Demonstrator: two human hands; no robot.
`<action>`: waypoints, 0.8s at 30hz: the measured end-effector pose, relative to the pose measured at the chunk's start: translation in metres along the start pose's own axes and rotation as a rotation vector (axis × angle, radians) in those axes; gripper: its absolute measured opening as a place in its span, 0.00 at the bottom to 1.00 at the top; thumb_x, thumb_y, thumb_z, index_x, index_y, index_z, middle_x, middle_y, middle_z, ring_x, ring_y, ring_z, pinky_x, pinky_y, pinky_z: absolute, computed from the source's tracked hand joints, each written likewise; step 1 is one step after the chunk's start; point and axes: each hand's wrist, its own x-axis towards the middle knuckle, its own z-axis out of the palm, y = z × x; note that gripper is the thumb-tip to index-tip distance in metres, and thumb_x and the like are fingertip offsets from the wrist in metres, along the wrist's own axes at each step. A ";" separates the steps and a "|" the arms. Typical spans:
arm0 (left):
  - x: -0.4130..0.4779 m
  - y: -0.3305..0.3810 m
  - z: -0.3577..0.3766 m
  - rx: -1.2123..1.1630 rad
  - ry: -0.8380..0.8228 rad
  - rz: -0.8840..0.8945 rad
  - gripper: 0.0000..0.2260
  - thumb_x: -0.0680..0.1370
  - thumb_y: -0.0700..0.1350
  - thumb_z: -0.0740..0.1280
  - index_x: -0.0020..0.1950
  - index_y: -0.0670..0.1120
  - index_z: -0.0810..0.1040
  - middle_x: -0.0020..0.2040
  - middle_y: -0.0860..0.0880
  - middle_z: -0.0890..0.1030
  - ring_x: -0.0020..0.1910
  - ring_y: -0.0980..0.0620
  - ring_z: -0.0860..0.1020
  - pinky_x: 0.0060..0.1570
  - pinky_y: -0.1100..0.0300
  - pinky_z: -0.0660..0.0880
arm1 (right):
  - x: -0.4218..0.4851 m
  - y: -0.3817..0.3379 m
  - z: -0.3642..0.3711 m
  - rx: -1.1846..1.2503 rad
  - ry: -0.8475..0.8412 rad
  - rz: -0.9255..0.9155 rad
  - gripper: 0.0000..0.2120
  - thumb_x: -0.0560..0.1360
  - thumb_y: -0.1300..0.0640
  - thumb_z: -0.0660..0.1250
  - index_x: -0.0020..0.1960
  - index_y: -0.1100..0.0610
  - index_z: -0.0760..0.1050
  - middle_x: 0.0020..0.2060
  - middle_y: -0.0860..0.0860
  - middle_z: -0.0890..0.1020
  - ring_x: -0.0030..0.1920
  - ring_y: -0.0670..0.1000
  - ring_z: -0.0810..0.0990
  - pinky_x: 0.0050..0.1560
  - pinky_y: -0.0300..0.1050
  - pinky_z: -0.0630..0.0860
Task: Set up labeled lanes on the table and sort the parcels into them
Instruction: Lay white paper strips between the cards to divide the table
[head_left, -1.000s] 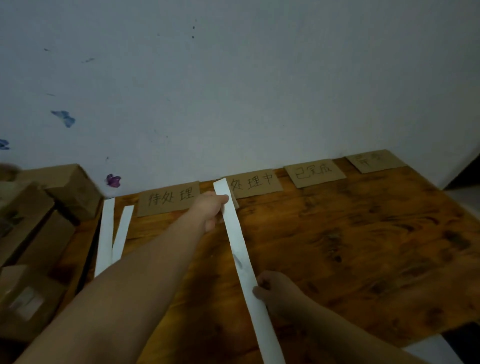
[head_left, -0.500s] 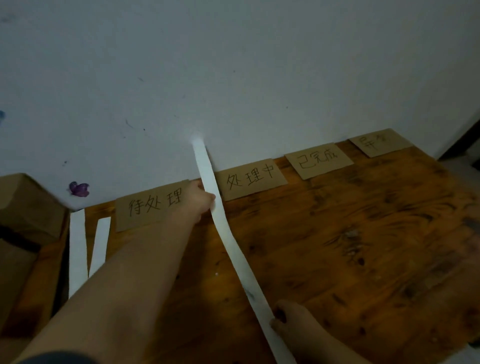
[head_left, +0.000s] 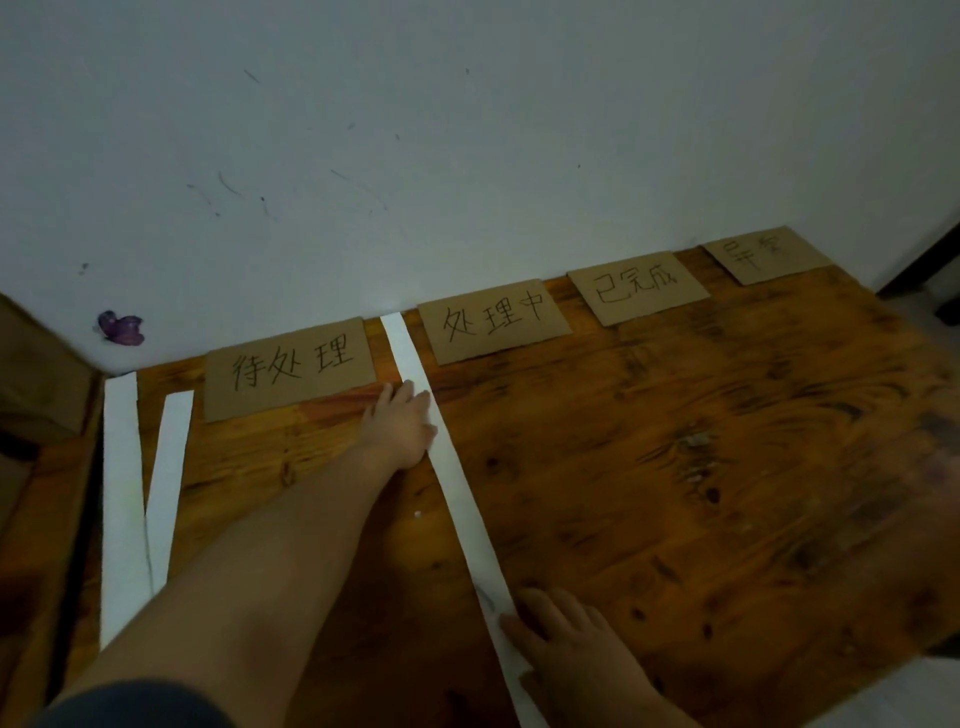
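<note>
- Paper strip (head_left: 457, 483) lies flat on the wooden table (head_left: 675, 493), running between the leftmost label card (head_left: 291, 369) and the second label card (head_left: 493, 325).
- Left hand (head_left: 402, 421) presses its far part, fingers straight and together.
- Right hand (head_left: 566, 644) presses the near end, fingers flat and slightly spread.

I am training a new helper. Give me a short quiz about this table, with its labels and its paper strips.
1. True or false: the long paper strip lies between the label 待处理 and the label 处理中.
2. How many cardboard labels lie along the wall? A two, B four, C six.
3. Fill in: the left hand presses the strip's far part; the ____ hand presses its near end.
Key: 1 true; 2 B; 3 right hand.
</note>
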 end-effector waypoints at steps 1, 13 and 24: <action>-0.001 0.001 -0.001 -0.001 -0.001 0.002 0.28 0.81 0.51 0.58 0.78 0.50 0.51 0.79 0.47 0.45 0.77 0.42 0.43 0.73 0.41 0.49 | 0.000 0.001 0.003 -0.048 0.005 -0.030 0.28 0.82 0.49 0.56 0.78 0.49 0.49 0.78 0.52 0.49 0.77 0.58 0.47 0.73 0.58 0.51; -0.168 -0.075 -0.006 -0.224 0.111 -0.457 0.32 0.78 0.57 0.63 0.77 0.47 0.54 0.77 0.44 0.54 0.76 0.42 0.53 0.73 0.50 0.55 | 0.013 -0.053 -0.009 -0.097 0.327 -0.261 0.24 0.78 0.46 0.57 0.72 0.51 0.61 0.71 0.52 0.64 0.71 0.54 0.60 0.70 0.52 0.61; -0.314 -0.125 0.080 -0.338 0.171 -0.844 0.29 0.75 0.55 0.68 0.70 0.42 0.64 0.67 0.40 0.67 0.62 0.41 0.72 0.59 0.53 0.71 | 0.034 -0.190 0.056 0.016 0.164 -0.303 0.26 0.79 0.46 0.58 0.73 0.55 0.61 0.68 0.53 0.66 0.68 0.55 0.62 0.68 0.48 0.63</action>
